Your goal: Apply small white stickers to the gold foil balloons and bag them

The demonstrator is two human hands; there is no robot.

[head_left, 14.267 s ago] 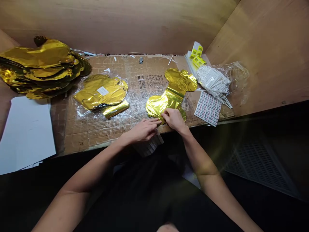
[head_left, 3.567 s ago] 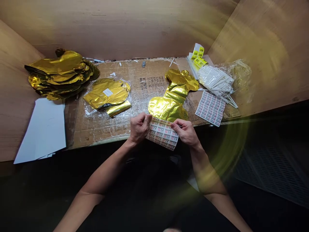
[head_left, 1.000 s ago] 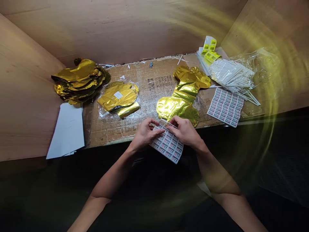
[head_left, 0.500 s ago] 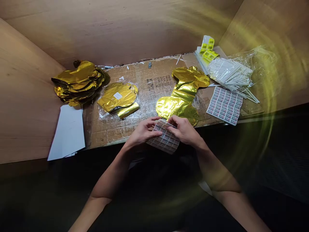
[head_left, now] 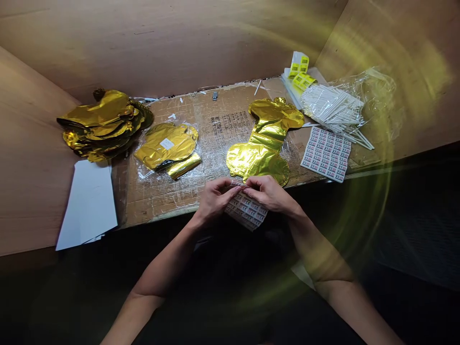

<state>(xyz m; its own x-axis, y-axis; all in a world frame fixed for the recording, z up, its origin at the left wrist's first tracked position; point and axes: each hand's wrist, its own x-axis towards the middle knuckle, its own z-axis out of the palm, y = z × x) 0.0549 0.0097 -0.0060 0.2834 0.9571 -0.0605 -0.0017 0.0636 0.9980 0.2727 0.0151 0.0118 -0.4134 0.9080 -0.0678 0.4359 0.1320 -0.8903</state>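
Between my hands, at the table's front edge, is a sheet of small CE-marked stickers (head_left: pixel 247 211). My left hand (head_left: pixel 215 199) is closed on its upper left part, thumb on top. My right hand (head_left: pixel 268 191) pinches its upper edge, the fingertips close to my left thumb. Whether a single sticker is lifted there I cannot make out. Just beyond my hands lies a gold foil balloon (head_left: pixel 258 153), flat and uninflated, its near end partly behind my fingers. A second sticker sheet (head_left: pixel 326 154) rests to the right of it.
A bagged gold foil balloon (head_left: pixel 165 143) with a white label lies left of centre. Further left are a pile of gold foil balloons (head_left: pixel 106 122) and white card sheets (head_left: pixel 88 203). White sticks (head_left: pixel 334 105) in clear plastic and yellow barcode labels (head_left: pixel 304 80) sit at the right back.
My hands have come closer together at the sheet's upper edge, and my left thumb now meets the right fingertips. The view has shifted slightly, moving the table's things leftward.
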